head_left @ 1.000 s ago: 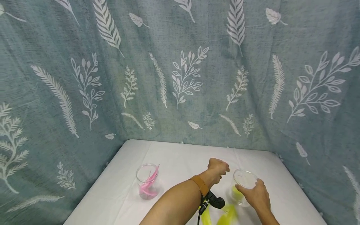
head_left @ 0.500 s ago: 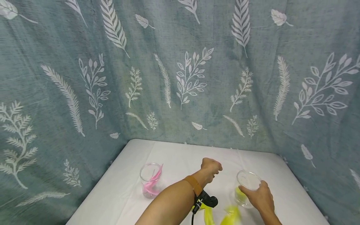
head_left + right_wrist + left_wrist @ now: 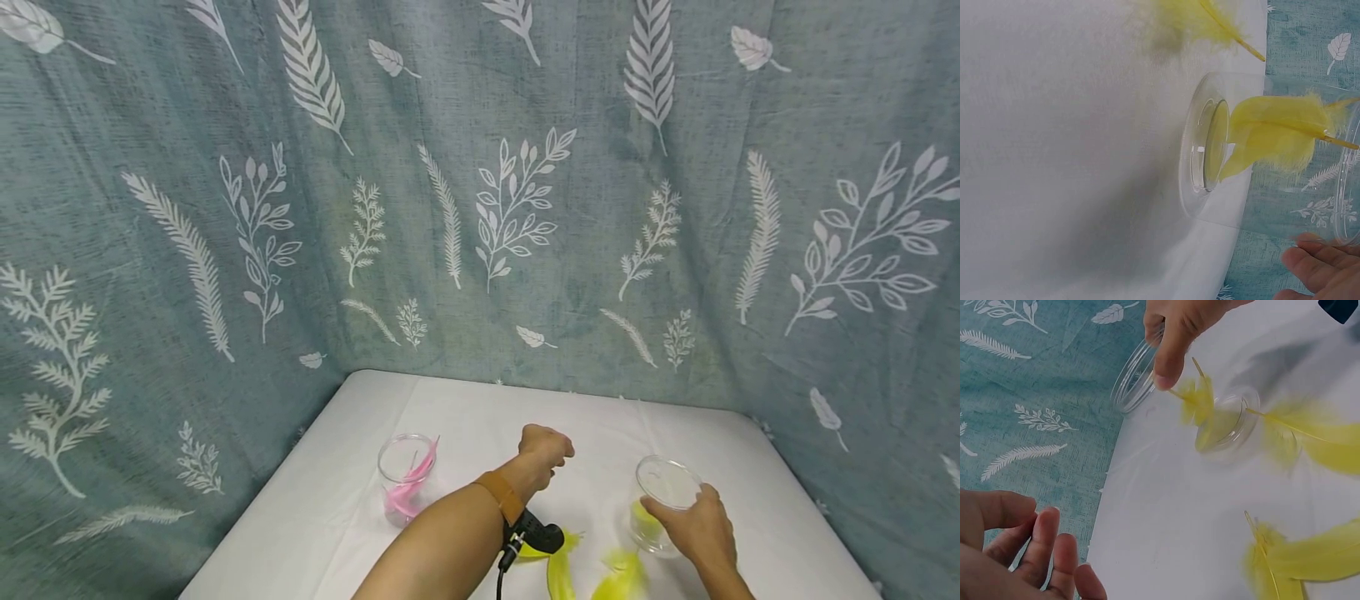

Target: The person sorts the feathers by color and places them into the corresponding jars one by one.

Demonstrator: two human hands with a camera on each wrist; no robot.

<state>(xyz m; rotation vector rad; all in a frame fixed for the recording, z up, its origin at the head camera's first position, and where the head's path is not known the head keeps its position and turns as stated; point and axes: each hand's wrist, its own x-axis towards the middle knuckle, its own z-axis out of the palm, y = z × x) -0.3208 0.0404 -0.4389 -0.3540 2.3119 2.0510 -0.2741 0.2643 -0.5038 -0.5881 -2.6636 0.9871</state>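
My right hand (image 3: 701, 525) grips a clear jar (image 3: 639, 487) near its rim, the thumb on one side and fingers on the other. Inside, yellow feathers (image 3: 1279, 128) stand with their quills toward the mouth. The jar's base is at the white table. To the left of it hovers my left hand (image 3: 546, 454), fingers loosely bent and thumb tip close to the index finger; nothing shows between them in the left wrist view. Loose yellow feathers (image 3: 1329, 444) lie on the table near the jar, partly behind the left forearm in the head view.
A second clear jar (image 3: 386, 483) with pink feathers (image 3: 407, 498) stands on the table's left side. The white table (image 3: 480, 408) ends at a green leaf-patterned curtain (image 3: 480, 208). A wrist camera with a cable (image 3: 510, 554) hangs under my left wrist.
My left hand has drawn away leftward from the yellow-feather jar. My right hand stays on that jar's rim. The head view has shifted slightly.
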